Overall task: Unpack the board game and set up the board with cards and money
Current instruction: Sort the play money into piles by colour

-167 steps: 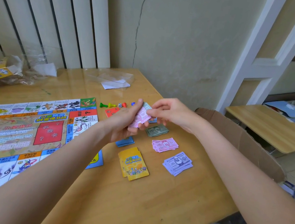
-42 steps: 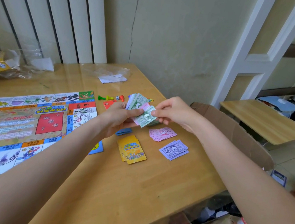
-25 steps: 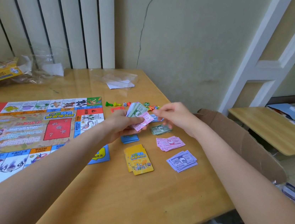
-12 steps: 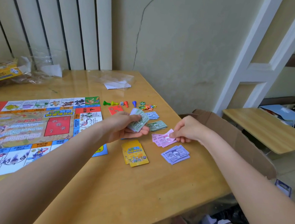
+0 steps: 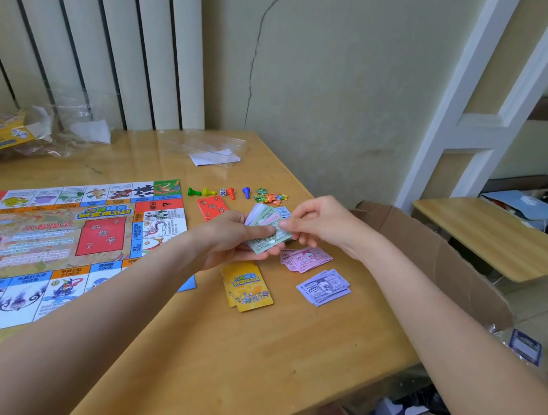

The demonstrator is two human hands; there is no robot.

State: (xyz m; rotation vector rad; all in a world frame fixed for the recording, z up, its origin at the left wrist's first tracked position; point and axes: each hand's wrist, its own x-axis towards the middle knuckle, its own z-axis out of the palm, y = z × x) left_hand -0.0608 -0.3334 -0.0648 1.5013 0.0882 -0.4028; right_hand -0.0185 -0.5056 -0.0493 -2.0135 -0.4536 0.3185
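Play money point(image 5: 268, 230): a fanned wad of thin printed paper notes, mostly green with pale pink and lilac edges showing, held above the wooden table point(image 5: 247, 359) just right of the unfolded game board point(image 5: 54, 242). Left hand point(image 5: 230, 243) grips the wad from below, thumb across the top note; right hand point(image 5: 319, 223) pinches the wad's right end with thumb and forefinger, other fingers loosely curled. The top green note's long axis runs left to right, toward the right hand, which is the nearer for drawing it off. Sorted stacks lie directly below and toward the viewer: 1 pink stack point(image 5: 306, 259), 1 lilac stack point(image 5: 323, 285), both flat, slightly splayed, well within the right hand's reach. Whether a green stack lies under the hands cannot be told. Also present: 1 yellow card deck point(image 5: 247, 288), glossy, rectangular; 1 red card deck point(image 5: 212, 207) beside the board's corner; 4 small plastic pawns point(image 5: 219, 193) and 1 die in a row; a heap of small coloured plastic tokens point(image 5: 272, 196).
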